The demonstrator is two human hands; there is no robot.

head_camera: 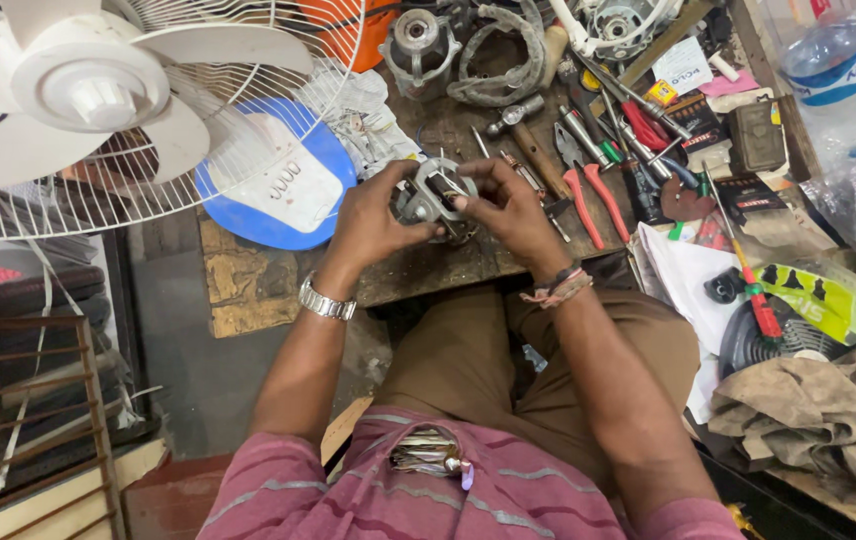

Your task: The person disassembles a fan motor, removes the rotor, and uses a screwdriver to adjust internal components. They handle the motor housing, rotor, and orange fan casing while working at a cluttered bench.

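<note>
I hold a small motor [432, 198] over the bench [418, 270], right in front of me. My left hand [373, 222] wraps tight around its side. My right hand [508, 205] pinches its top, fingers [468, 203] close together. I think the motor could slip and drop on my lap, because my grip is only on its edges. A wire could tear too. The fan [88, 100] stands close on my left. Pliers [580, 190], a hammer [526, 135] and a bottle [833, 65] crowd my right.
</note>
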